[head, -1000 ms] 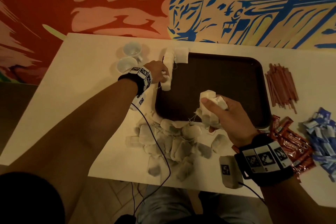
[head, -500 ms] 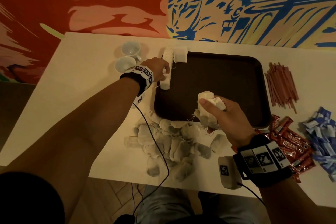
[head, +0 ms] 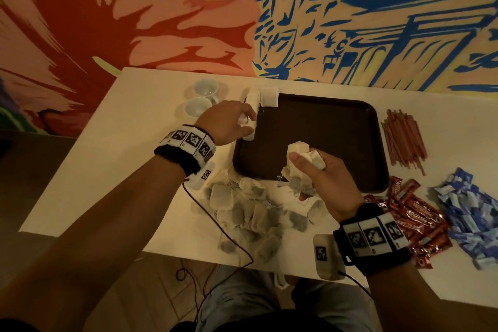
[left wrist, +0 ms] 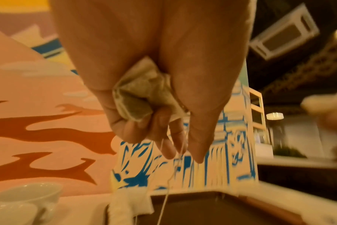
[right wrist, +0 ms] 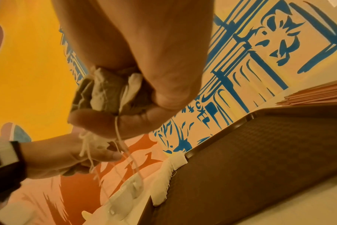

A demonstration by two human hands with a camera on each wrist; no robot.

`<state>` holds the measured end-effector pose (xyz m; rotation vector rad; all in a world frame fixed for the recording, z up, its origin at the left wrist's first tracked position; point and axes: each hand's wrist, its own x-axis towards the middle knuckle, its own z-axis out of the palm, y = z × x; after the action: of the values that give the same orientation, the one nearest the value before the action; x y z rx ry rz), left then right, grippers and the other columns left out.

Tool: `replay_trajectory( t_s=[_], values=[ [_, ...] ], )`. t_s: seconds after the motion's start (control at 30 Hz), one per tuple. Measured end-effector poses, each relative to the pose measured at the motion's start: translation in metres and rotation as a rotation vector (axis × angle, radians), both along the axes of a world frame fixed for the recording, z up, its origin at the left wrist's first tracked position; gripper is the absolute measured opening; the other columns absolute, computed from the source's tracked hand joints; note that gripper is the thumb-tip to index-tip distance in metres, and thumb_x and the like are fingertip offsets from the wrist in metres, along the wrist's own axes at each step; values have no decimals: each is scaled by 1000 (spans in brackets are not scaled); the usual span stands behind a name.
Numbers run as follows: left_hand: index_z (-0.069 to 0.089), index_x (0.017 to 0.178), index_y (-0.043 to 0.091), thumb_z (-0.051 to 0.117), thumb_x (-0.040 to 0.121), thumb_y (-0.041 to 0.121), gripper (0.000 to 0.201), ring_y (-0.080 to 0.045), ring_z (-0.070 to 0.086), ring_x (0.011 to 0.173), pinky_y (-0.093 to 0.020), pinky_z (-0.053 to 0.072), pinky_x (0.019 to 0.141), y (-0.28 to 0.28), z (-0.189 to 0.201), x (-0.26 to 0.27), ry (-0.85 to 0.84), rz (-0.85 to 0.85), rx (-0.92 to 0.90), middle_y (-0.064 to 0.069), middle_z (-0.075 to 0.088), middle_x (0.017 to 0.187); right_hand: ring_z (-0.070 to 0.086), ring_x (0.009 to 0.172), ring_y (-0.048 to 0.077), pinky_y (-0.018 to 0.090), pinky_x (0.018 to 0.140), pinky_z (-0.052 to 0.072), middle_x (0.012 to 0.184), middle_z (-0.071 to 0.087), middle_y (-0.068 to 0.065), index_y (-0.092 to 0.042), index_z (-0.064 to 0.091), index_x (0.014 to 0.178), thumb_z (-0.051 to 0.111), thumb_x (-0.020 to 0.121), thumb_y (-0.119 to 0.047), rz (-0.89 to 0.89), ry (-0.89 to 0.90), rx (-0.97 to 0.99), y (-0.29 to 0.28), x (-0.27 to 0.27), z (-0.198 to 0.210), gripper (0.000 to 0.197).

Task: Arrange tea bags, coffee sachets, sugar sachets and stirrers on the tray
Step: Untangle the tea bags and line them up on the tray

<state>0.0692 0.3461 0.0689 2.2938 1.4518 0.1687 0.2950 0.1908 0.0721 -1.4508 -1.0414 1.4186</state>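
- left hand (head: pixel 229 122) grasps one tea bag (left wrist: pixel 138 97), string dangling, over the tray (head: pixel 336 127)'s left edge
- right hand (head: pixel 327 178) clenched round a bunch of tea bags (head: pixel 301 155) above the tray's near edge
- row of tea bags (head: pixel 258 97) along the tray's left edge, reaching its far-left corner
- loose tea bag pile (head: pixel 250 207) at the table's near edge
- stirrers (head: pixel 403 140), coffee sachets (head: pixel 420 218), sugar sachets (head: pixel 471 213) on the table right of the tray
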Motion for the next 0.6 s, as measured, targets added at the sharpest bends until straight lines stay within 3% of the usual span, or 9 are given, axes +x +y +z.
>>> replay_trajectory(
  t_s=[0.1, 0.27, 0.37, 0.47, 0.6],
  values=[
    [70, 106, 30, 75, 89, 36, 19, -6, 66, 92, -35, 51, 92, -43, 14, -5, -228, 19, -84, 14, 72, 92, 68, 68, 22, 33, 52, 54, 87, 75, 8, -13, 72, 101, 71, 94, -38, 9, 15, 8, -11, -2, 2, 26],
    [74, 106, 27, 74, 91, 30, 15, -6, 66, 95, -16, 45, 87, -112, 35, -8, -460, 44, -153, 8, 72, 93, 66, 71, 25, 32, 49, 53, 86, 70, 11, -13, 71, 104, 72, 93, -35, 36, 102, 4, -32, -11, 5, 25],
    [74, 108, 28, 74, 91, 32, 17, -7, 67, 98, -16, 45, 89, -142, 41, -8, -562, 74, -190, 7, 73, 96, 67, 74, 26, 32, 51, 54, 90, 72, 11, -19, 73, 106, 73, 93, -32, 119, 109, 0, -43, -15, 7, 19],
    [74, 113, 26, 73, 91, 34, 23, -7, 67, 99, -15, 47, 89, -164, 41, -6, -639, 88, -220, 3, 74, 99, 69, 72, 27, 32, 52, 56, 95, 73, 20, -18, 73, 108, 72, 93, -29, 242, 77, 20, -52, -16, 10, 19],
    [75, 113, 19, 71, 93, 26, 21, -12, 68, 97, -14, 47, 89, -183, 37, 0, -743, 95, -261, -2, 74, 98, 70, 68, 21, 32, 53, 56, 87, 74, 7, -15, 71, 108, 72, 94, -27, 363, -3, 48, -58, -16, 15, 18]
  ],
)
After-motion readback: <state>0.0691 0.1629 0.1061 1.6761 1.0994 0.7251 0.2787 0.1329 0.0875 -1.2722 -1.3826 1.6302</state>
